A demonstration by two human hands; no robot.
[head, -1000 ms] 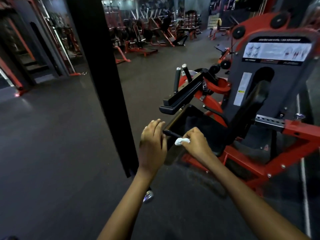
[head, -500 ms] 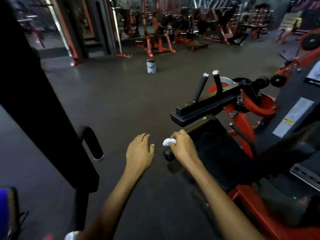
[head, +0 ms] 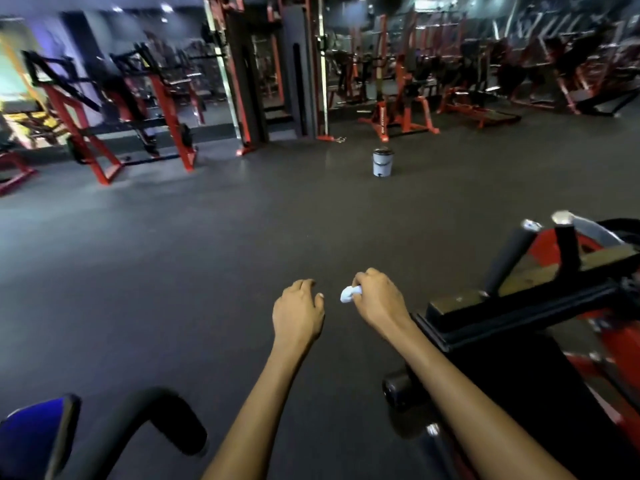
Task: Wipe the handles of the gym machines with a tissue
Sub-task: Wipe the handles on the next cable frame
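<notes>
My right hand (head: 377, 301) grips a small crumpled white tissue (head: 349, 294) and hovers over the dark floor, touching no machine. My left hand (head: 298, 311) hangs beside it with fingers loosely curled and holds nothing. The black side handle (head: 398, 391) of the red and black machine lies below my right forearm. Two upright black handles (head: 512, 256) with silver caps rise from the same machine at the right. A curved black handle (head: 152, 424) of another machine shows at the bottom left.
A blue pad (head: 31, 431) sits in the bottom left corner. A small grey bin (head: 382, 162) stands on the floor ahead. Red frames and racks (head: 114, 109) line the far side of the gym. Dark rubber floor (head: 207, 254) spreads between.
The view has swung left and both hands have come away from the black side handle. My right hand still grips the tissue; the left hand has let go of the handle.
</notes>
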